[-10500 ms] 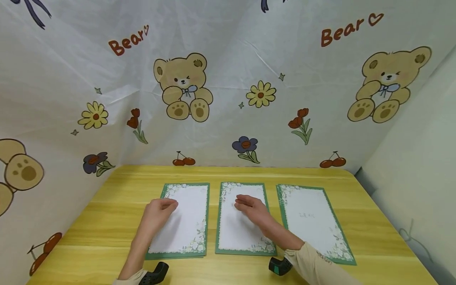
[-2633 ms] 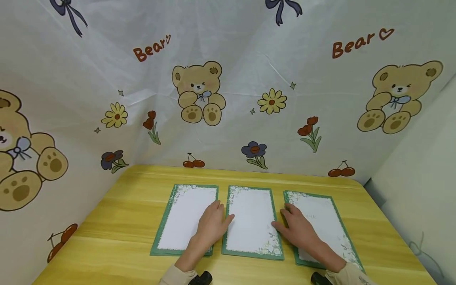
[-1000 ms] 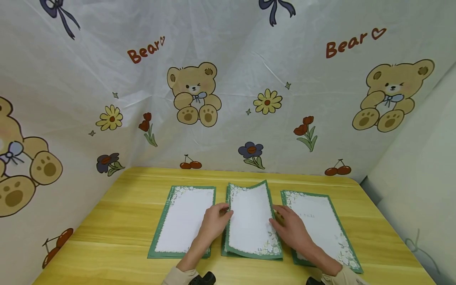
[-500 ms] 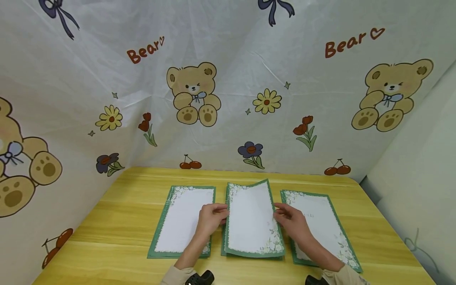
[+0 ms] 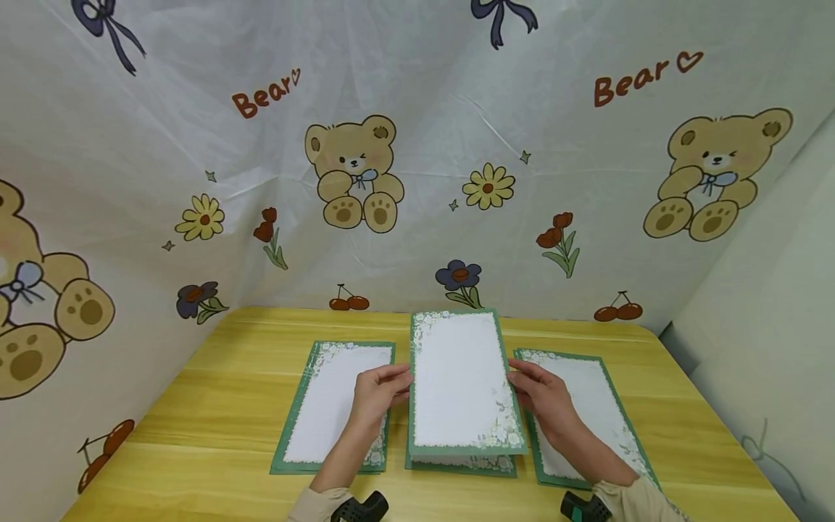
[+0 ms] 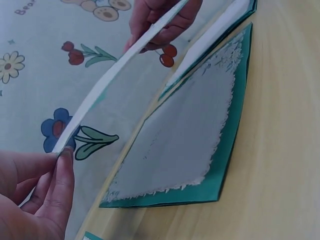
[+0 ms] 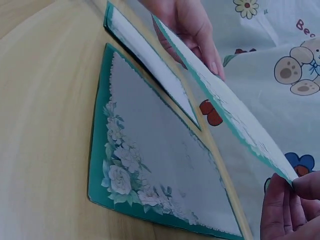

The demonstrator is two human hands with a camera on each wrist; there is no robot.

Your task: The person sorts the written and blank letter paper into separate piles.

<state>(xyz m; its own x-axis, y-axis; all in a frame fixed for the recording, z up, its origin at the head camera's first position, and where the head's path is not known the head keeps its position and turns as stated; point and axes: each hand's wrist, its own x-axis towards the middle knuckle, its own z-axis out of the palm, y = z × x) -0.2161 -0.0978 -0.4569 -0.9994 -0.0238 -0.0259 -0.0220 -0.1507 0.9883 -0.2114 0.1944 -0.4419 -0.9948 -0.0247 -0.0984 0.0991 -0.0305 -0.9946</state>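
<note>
A white sheet of paper (image 5: 463, 380) with a green border and printed flowers hangs above the middle paper stack (image 5: 459, 462). My left hand (image 5: 377, 395) pinches its left edge between thumb and fingers. On the opposite edge, my right hand (image 5: 546, 397) pinches it the same way. Both wrist views show a gap between the raised sheet (image 6: 107, 82) and the stack (image 7: 155, 150) below. Faint marks on the stack's top sheet are too blurred to read.
Left of the middle stack lies another paper stack (image 5: 326, 413); a third paper stack (image 5: 596, 428) lies slightly turned at the right. All rest on a yellow wood-grain table (image 5: 209, 406). A bear-print curtain (image 5: 417, 181) hangs behind the table's far edge.
Earlier the sheet lay flat on the middle stack, then curved up at its far corner as both hands took its edges. Now it is lifted off, flatter and higher.
</note>
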